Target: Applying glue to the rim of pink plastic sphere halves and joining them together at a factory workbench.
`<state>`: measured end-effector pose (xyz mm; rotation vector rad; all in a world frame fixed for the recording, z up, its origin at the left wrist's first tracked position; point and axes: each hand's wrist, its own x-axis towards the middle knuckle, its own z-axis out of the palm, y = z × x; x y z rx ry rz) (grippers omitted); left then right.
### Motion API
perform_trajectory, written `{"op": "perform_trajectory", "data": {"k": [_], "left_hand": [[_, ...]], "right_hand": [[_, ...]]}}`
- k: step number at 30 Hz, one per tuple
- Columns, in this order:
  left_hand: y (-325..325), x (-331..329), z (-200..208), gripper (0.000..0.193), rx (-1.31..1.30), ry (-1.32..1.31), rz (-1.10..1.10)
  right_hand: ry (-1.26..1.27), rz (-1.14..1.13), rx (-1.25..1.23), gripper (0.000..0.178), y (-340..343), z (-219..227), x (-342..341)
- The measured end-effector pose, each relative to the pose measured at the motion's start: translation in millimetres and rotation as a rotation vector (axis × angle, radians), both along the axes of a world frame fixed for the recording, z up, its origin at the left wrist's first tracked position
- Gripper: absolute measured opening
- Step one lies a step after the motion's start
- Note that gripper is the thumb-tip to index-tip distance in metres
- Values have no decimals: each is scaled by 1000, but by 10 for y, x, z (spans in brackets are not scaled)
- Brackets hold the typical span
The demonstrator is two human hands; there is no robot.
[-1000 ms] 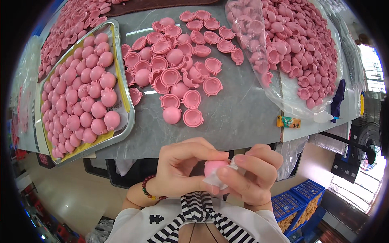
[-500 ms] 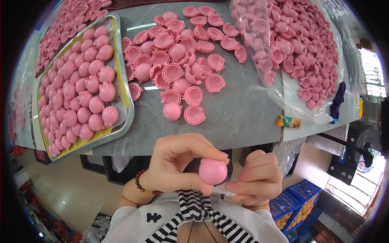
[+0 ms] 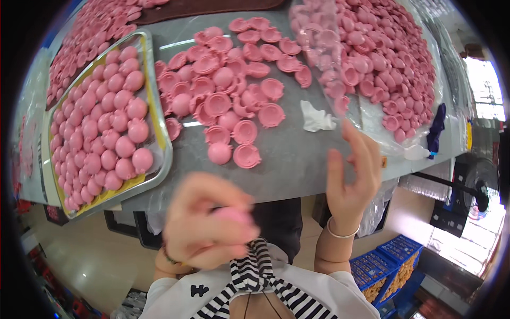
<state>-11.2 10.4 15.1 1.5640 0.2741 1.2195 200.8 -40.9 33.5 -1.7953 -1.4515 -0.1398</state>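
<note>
My left hand (image 3: pixel 204 223), smeared by motion, is closed round a pink plastic ball (image 3: pixel 234 215) just in front of the table edge; its fingers cover much of the ball. My right hand (image 3: pixel 353 173) is raised over the table's front edge with thumb and fingers apart, holding nothing. Beyond its fingertips a crumpled white tissue (image 3: pixel 317 118) lies on the grey tabletop (image 3: pixel 297 170). Loose pink half shells and balls (image 3: pixel 218 103) are spread over the middle of the table. At the left, closed pink balls (image 3: pixel 98 125) fill a metal tray (image 3: pixel 169 154).
A large heap of pink half shells (image 3: pixel 382 58) lies on clear plastic sheeting (image 3: pixel 325 80) at the back right, another heap (image 3: pixel 90 32) at the far left. A dark blue cloth (image 3: pixel 437 130) lies at the right edge. Blue crates (image 3: pixel 396 247) and a fan (image 3: pixel 473 191) stand beyond.
The white tissue has gone from my right hand to the tabletop, and that hand has moved forward and opened. My left hand has shifted left with the ball.
</note>
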Motion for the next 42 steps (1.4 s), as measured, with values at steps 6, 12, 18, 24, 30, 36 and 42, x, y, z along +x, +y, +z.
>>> {"op": "perform_trajectory", "data": {"k": [6,12,18,24,30,36,42], "left_hand": [[494,-776,227,14,606,943,1093],[613,-827,164,20,520,1124,1001],[392,-671,270,21,598,730,1145],[-216,213,184,20,382,214,295],[-691,1379,7,68,-230,400,-622],[-1006,1983,-969,35,-373,521,-797],[-1126,2019,-1985,30,-254,636,-636]], "right_hand": [[-70,-315,135,22,-628,-39,731],[-303,-37,-273,26,-518,-9,711],[127,-396,696,27,-792,-235,1232],[51,-732,137,34,-775,-130,1594],[779,-41,283,37,-1471,-298,708],[975,-299,-141,30,-1942,-1023,505],[1399,-638,112,41,-2100,-1590,760]]}}
